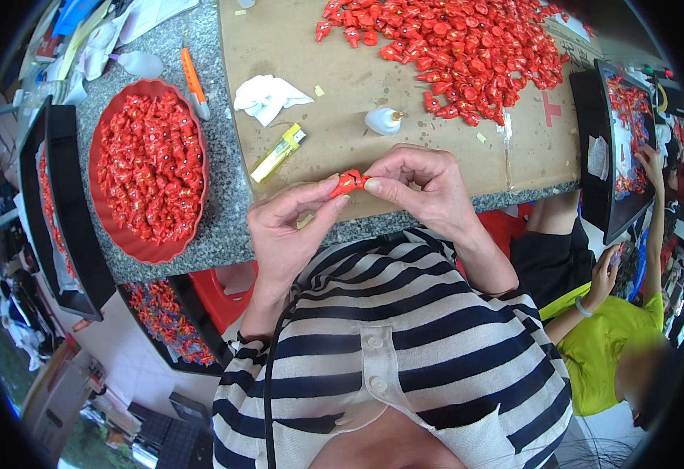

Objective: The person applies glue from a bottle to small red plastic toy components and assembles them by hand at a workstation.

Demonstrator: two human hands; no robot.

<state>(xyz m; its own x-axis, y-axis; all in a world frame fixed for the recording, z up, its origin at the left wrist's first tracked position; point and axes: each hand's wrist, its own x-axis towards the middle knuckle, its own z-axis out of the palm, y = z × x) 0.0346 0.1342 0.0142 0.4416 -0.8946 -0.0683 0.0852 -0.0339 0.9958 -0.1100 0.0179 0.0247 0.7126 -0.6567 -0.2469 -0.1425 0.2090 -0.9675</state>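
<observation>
A speckled grey table (221, 144) carries a stained sheet of brown cardboard (303, 47), with a heap of small red pieces (467, 62) at its far side. Nearer lie a crumpled white tissue (267, 98), a yellow lighter (278, 154) and a small white bottle (383, 121). On the bare stone to the left, a red scalloped bowl (96, 168) brims with similar pieces, an orange cutter (192, 76) just beside it. Black crates stand on both sides, and a co-worker in a yellow-green shirt (607, 359) sits to the right.

Above the table's near edge, the left hand (285, 223) and right hand (428, 184) pinch one red piece (348, 184) between their fingertips, which cover both its ends; its finer shape is hard to make out. The heap is cut off at the top, the left crate's (76, 203) wall hides much of its contents, and the co-worker's head is blurred.
</observation>
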